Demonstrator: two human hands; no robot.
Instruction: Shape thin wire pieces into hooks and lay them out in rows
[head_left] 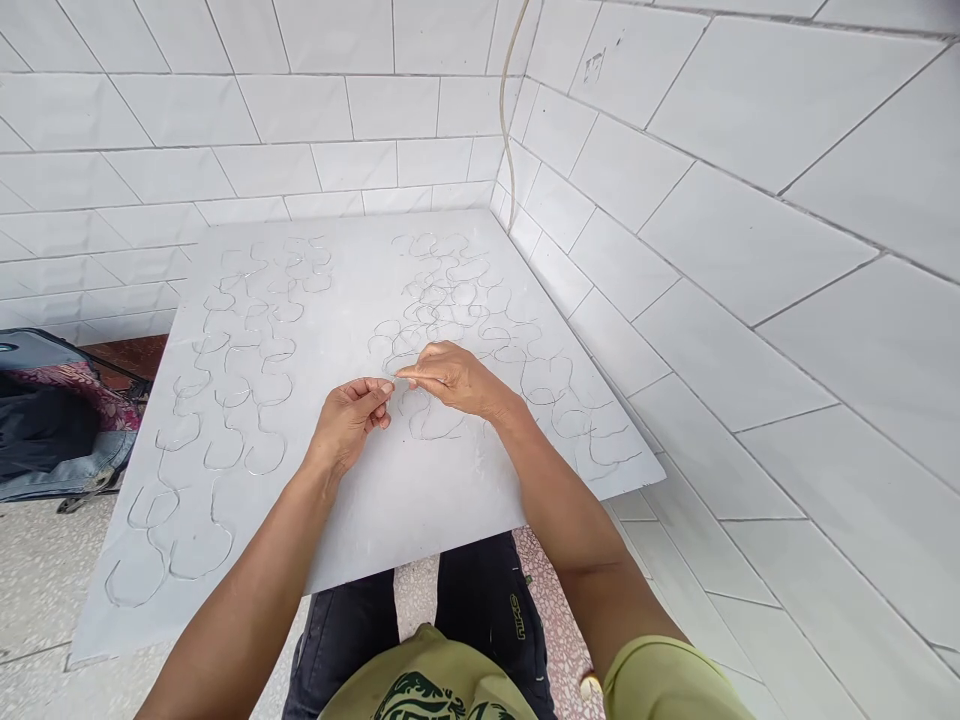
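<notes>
A grey-white board (420, 500) lies over my knees, strewn with thin bent wire shapes. My left hand (349, 420) and my right hand (454, 378) meet above the board's middle, fingertips pinched together on a thin wire piece (395, 378) between them. One group of wire loops (240, 360) lies in rows to the left of my hands. A denser heap of wire loops (465, 300) lies just beyond and to the right of my right hand.
White tiled walls close in behind and on the right (750, 250). A cable (504, 110) hangs down the corner. A dark bag with patterned cloth (52, 410) lies on the floor at left. My dark trousers (420, 620) show below the board.
</notes>
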